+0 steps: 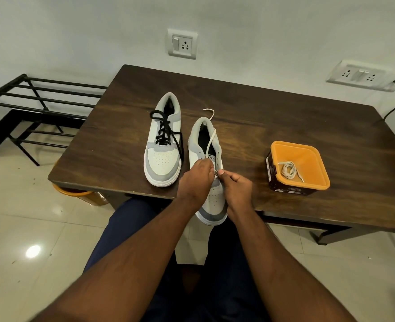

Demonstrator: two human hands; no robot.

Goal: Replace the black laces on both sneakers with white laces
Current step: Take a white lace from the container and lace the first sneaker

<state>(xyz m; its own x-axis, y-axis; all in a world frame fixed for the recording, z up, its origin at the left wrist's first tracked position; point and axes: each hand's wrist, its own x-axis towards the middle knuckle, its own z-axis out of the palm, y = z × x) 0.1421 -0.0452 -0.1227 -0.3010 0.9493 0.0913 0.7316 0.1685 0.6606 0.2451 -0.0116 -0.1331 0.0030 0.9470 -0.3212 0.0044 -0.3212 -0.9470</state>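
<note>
Two grey-and-white sneakers lie on the dark wooden counter (273, 117), toes toward the person and heels toward the wall. The left sneaker (162, 145) carries its black lace (166, 132), threaded through the eyelets, with loose ends trailing over the upper and down its right side. It sits just beside the right sneaker (205, 159), not touching it; the right sneaker's toe hangs past the near edge of the counter.

Both hands work at the lower eyelets of the right sneaker. The left hand (195, 180) has its fingers curled in, pinching the white lace (210, 141) at the tongue. From that pinch the lace runs up across the shoe's opening, over the heel collar and onto the counter behind, where its tip curls. The right hand (235, 190) is curled too, thumb and forefinger pressed together at the same spot; they seem to pinch the lace there, though the exact hold is too small to make out.

To the right, well apart from the shoes, stands an orange tub (317, 168) with dark printed sides. A second white lace (289, 170) lies coiled on its bottom.

A black metal rack (29, 108) stands on the tiled floor to the left of the counter. A wall socket (182, 44) is mounted on the wall beyond.
</note>
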